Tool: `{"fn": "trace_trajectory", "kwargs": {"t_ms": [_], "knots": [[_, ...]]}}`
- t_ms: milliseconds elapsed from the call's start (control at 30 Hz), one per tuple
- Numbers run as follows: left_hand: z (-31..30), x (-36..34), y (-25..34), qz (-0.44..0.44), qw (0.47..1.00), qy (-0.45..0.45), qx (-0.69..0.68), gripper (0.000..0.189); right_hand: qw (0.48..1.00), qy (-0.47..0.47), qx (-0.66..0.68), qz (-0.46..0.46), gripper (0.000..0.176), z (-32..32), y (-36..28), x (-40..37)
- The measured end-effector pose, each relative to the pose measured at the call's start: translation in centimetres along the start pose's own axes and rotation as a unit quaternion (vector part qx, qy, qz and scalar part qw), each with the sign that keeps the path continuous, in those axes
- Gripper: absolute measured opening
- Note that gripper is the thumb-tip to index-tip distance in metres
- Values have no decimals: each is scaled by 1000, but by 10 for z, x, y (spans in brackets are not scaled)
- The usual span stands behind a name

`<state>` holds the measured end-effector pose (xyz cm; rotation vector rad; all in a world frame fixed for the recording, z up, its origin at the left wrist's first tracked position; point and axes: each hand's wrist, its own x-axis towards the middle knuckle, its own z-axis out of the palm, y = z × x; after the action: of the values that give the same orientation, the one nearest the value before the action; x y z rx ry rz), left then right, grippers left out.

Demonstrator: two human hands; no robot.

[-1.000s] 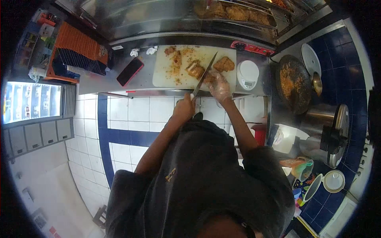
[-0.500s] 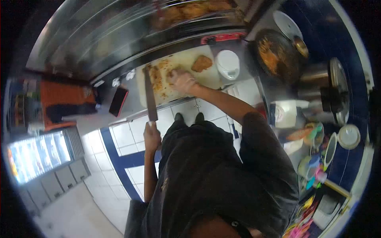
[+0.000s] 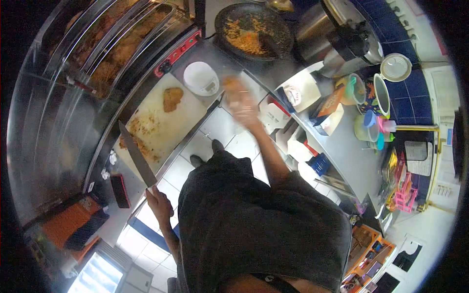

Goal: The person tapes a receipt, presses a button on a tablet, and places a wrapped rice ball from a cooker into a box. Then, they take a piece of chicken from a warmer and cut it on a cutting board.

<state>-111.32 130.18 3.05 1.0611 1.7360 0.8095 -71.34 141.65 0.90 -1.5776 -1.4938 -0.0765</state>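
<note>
My left hand (image 3: 159, 203) is closed round the handle of a long knife (image 3: 137, 155). The blade lies across the near left part of a pale cutting board (image 3: 183, 122), beside chopped brown bits (image 3: 143, 128). One whole browned piece of food (image 3: 172, 99) rests farther up the board. Blurred by motion, my right hand (image 3: 240, 103) is off the board, right of a white kitchen scale (image 3: 201, 78). Something orange-brown shows at its fingertips, too smeared to name.
A big dark pan (image 3: 254, 33) of orange food stands at the top, next to a steel pot (image 3: 337, 36). Open white boxes (image 3: 299, 91) line the right counter, with plastic tubs (image 3: 366, 128) beyond. A phone (image 3: 120, 191) lies at the left, below a glass display case (image 3: 63, 112).
My right hand has left the cutting board and moved right, past the scale. The view has turned toward the right counter. The knife is still in my left hand.
</note>
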Motion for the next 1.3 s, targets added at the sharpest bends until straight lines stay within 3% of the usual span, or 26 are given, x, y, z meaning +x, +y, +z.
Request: {"fn": "trace_trajectory", "kwargs": {"t_ms": [67, 133, 167, 200, 233, 267, 333, 367, 400, 467, 567, 600, 667, 767, 833, 933, 967, 1000, 1067, 1100, 1167, 1267, 1300], "knots": [[5, 6, 14, -6, 1000, -11, 3, 29, 982, 43, -154, 99, 32, -89, 52, 6], [8, 17, -3, 77, 996, -8, 38, 30, 951, 123, -208, 192, 35, -156, 83, 23], [7, 22, -11, 31, 999, -29, 29, 30, 920, 108, -285, 246, 38, -175, 97, 27], [9, 18, 8, 26, 998, -54, 5, 28, 914, 112, -337, 195, 40, -187, 155, 15], [11, 29, -9, 91, 993, -38, 72, 28, 900, 93, -366, 216, 42, -193, 133, 27], [13, 38, -25, 153, 978, -24, 139, 27, 903, 86, -365, 208, 45, -193, 189, 12], [16, 33, 4, 73, 987, -65, 126, 27, 895, -42, -353, 270, 50, -194, 203, 19], [16, 28, 34, -2, 987, -89, 136, 27, 899, -47, -344, 265, 50, -185, 186, 24], [14, 32, 27, -8, 982, -100, 159, 28, 874, -72, -409, 254, 50, -177, 152, 33], [16, 41, -5, 105, 971, -46, 208, 31, 881, 39, -469, 46, 44, -148, 154, 16], [24, 30, 24, 30, 983, -55, 174, 33, 968, -48, -244, 13, 18, -40, 22, 38], [25, 25, 36, 15, 983, -63, 172, 33, 991, -91, -98, -29, 21, -2, -7, 43], [26, 26, 22, 21, 978, -55, 200, 31, 967, -242, -38, -65, 21, 93, -11, 43], [24, 21, 27, 21, 979, -71, 192, 30, 958, -269, -37, -89, 30, 141, -60, 82], [23, 21, 26, 13, 977, -65, 204, 30, 841, -495, -198, -92, 45, 171, -61, 99], [22, 24, 19, 2, 969, -51, 240, 31, 836, -510, -169, -111, 52, 160, -67, 114], [22, 24, 16, 0, 967, -41, 251, 31, 827, -542, -132, -68, 40, 160, -68, 114], [21, 25, 16, -2, 964, -33, 263, 31, 823, -547, -130, -75, 40, 156, -73, 111], [22, 24, 20, 16, 964, -17, 267, 30, 912, -381, -50, -141, 39, 139, -83, 93], [22, 25, 22, 26, 966, -27, 257, 29, 910, -386, -47, -146, 39, 140, -79, 77], [27, 29, 22, 31, 960, -33, 276, 28, 898, -341, -133, -245, 43, 146, -64, 42], [30, 31, 27, 16, 953, -29, 302, 30, 873, -385, -103, -282, 45, 113, -69, 17], [29, 30, 30, 23, 956, -25, 293, 30, 883, -394, -69, -244, 49, 106, -71, 16]]}}
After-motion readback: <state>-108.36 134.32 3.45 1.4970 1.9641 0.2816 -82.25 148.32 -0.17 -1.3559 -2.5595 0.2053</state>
